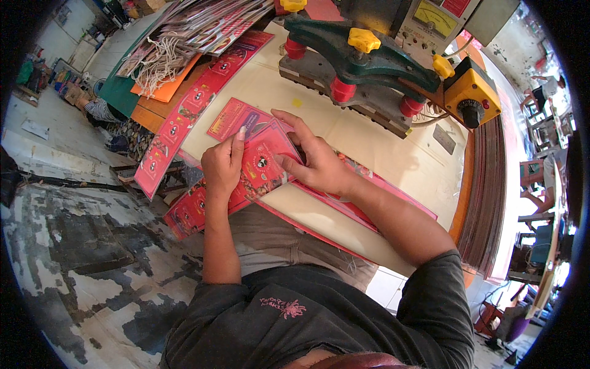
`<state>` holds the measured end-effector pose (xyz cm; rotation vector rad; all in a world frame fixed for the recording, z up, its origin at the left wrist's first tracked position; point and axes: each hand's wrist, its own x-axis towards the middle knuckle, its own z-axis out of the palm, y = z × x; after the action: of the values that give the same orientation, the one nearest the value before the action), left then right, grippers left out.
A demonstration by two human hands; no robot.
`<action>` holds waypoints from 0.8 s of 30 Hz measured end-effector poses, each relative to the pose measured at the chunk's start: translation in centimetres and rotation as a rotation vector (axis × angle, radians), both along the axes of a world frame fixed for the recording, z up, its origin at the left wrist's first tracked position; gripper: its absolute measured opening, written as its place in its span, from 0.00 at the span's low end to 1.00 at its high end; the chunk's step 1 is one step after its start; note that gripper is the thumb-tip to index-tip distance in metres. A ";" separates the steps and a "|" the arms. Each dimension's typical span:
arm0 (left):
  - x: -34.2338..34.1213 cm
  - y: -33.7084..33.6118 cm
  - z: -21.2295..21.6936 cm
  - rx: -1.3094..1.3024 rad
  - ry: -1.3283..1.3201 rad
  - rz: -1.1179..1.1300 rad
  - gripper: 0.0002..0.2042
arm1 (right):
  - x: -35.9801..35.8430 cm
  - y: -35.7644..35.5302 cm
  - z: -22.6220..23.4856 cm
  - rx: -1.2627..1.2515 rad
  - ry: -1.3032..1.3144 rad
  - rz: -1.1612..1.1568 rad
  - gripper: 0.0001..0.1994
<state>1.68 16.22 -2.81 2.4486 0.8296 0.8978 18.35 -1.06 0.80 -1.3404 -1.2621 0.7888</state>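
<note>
Both hands are closed on a glossy red printed sheet (267, 161) with a round logo and food pictures, held tilted over the worktable's near edge. My left hand (222, 165) grips its left side, thumb laid along the edge. On the other side my right hand (316, 158) pinches the sheet between thumb and fingers; the fingertips behind it are partly hidden. Just beyond lies a red card with a purple panel (236, 118). Under my hands, a long red printed strip (189, 208) sticks out to the lower left, and another red strip (381, 197) runs beneath my right forearm.
A heat-press machine (362, 71) with yellow knobs and a dial box (473, 92) stands at the back of the cream tabletop (424, 166). Another red strip (200, 95) lies along the left edge, near stacked printed bags (190, 37) with white cords. Stacked sheets (488, 197) line the right.
</note>
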 end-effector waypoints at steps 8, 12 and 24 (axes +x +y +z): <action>0.1 -0.1 0.1 -0.029 0.000 -0.022 0.23 | 0.3 0.0 -0.3 0.018 -0.046 0.004 0.37; 0.0 0.1 -0.1 0.005 0.003 -0.009 0.21 | 0.2 -0.1 0.1 0.002 -0.045 -0.006 0.35; 0.2 -0.2 0.2 -0.025 -0.029 -0.023 0.24 | 0.0 -0.1 -0.1 -0.010 -0.038 -0.031 0.37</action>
<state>1.89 16.00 -2.66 2.4124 0.7966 0.9074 18.40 -1.21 0.72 -1.3856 -1.2652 0.7528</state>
